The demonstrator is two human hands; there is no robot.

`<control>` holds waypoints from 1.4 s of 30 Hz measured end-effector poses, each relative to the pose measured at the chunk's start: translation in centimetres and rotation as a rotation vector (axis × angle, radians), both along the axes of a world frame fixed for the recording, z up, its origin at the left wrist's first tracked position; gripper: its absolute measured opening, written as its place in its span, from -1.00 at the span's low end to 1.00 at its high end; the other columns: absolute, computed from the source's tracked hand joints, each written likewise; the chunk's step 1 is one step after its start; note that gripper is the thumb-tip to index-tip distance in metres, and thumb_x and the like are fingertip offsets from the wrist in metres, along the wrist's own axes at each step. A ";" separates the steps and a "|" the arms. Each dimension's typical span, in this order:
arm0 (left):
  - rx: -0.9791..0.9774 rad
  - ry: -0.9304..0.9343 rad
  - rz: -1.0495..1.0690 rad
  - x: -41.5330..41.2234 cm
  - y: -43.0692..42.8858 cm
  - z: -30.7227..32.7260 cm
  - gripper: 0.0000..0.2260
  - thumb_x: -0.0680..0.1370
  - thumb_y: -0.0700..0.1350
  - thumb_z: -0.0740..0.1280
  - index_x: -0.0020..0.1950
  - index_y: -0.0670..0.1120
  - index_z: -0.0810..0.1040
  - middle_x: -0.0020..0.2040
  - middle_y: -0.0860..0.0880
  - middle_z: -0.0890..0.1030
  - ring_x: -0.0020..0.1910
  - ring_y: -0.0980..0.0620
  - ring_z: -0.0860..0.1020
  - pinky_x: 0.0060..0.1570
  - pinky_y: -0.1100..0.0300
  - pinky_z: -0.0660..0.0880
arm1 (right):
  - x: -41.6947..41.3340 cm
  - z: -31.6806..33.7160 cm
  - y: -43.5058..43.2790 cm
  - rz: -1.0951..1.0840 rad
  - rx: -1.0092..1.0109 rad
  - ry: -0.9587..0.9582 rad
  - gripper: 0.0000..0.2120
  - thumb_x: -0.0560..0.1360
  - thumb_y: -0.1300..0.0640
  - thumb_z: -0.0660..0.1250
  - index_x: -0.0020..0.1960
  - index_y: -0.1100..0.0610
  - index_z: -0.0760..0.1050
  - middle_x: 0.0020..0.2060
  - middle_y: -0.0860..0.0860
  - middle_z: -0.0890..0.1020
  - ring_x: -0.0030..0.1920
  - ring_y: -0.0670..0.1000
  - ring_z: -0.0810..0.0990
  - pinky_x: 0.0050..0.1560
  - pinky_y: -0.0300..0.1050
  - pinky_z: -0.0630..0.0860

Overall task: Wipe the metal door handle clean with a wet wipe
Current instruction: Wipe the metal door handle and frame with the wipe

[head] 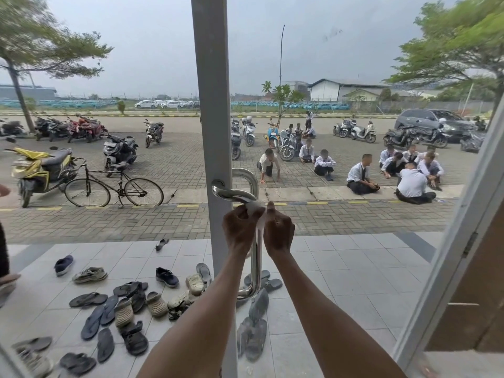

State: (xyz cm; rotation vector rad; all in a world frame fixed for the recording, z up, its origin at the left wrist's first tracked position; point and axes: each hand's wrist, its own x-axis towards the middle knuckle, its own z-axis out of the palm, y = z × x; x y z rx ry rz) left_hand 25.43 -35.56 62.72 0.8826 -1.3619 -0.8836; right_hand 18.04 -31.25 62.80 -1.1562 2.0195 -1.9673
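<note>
— Which step are you at?
— Wiping. My left hand [240, 230] and right hand [278, 232] both pinch the wipe [257, 211], wrapped around the handle [256, 257] just under its top bend.
— And next?
— I think I must slide it down the bar, keeping pressure.

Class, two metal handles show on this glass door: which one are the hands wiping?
The long vertical pull bar: both hands hold the wet wipe around its upper part. The short lever handle above stays untouched.
</note>
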 end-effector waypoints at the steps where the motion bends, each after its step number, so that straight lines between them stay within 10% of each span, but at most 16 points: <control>1: 0.021 0.053 0.037 -0.2 -0.1 0.7 -0.77 0.36 0.01 0.60 -0.08 -0.08 0.74 -0.24 0.17 0.71 -0.26 0.28 0.66 -0.24 0.31 0.61 | 0.0 0.1 -0.1 -0.009 0.007 0.009 -0.42 0.63 -0.20 0.07 -0.38 0.09 0.55 -0.33 0.07 0.68 -0.29 0.04 0.59 -0.25 -0.13 0.33; 9: -0.071 -0.165 0.030 -0.4 -0.1 -2.8 -0.88 0.40 -0.09 0.55 -0.24 -0.11 0.67 -0.36 0.01 0.65 -0.48 0.42 0.37 -0.46 0.42 0.29 | -0.2 0.1 -0.3 0.024 -0.005 -0.035 -0.50 0.63 -0.19 0.11 -0.19 0.05 0.69 -0.30 -0.02 0.71 -0.28 -0.09 0.61 -0.25 -0.19 0.38; 19: 0.087 -0.439 -0.035 0.7 0.3 -6.0 -0.89 0.36 -0.14 0.56 -0.17 -0.12 0.70 -0.30 0.02 0.69 -0.36 0.19 0.51 -0.47 0.45 0.31 | -0.3 0.1 -0.4 0.016 0.032 0.046 -0.50 0.64 -0.19 0.09 -0.15 0.01 0.71 -0.27 -0.03 0.72 -0.40 -0.30 0.47 -0.32 -0.47 0.26; 25: -0.065 -0.247 0.017 -0.1 1.0 -4.2 -0.89 0.43 -0.17 0.50 -0.24 0.00 0.62 -0.35 0.07 0.67 -0.41 0.26 0.48 -0.43 0.38 0.39 | -0.2 0.4 -0.3 0.058 0.011 0.020 -0.50 0.63 -0.17 0.11 -0.19 0.06 0.69 -0.33 0.00 0.70 -0.30 -0.07 0.60 -0.25 -0.17 0.34; 35: 0.193 -0.574 0.023 0.2 1.9 -10.7 -0.73 0.42 -0.10 0.56 0.09 -0.13 0.71 -0.04 -0.10 0.74 -0.09 0.02 0.66 -0.12 0.29 0.47 | -0.4 0.0 0.5 0.110 0.018 0.061 -0.55 0.61 -0.05 0.20 -0.38 0.11 0.52 -0.50 -0.04 0.55 -0.40 -0.04 0.49 -0.31 -0.08 0.32; 42: 0.059 -0.418 0.022 0.1 2.1 -8.6 -0.75 0.42 -0.15 0.56 0.07 -0.12 0.70 -0.10 -0.02 0.75 -0.21 0.12 0.64 -0.21 0.27 0.59 | -1.0 -0.5 0.8 0.249 -0.005 0.096 -0.70 0.57 0.21 0.20 0.07 0.02 0.69 -0.32 -0.14 0.61 -0.24 -0.11 0.56 -0.16 -0.23 0.42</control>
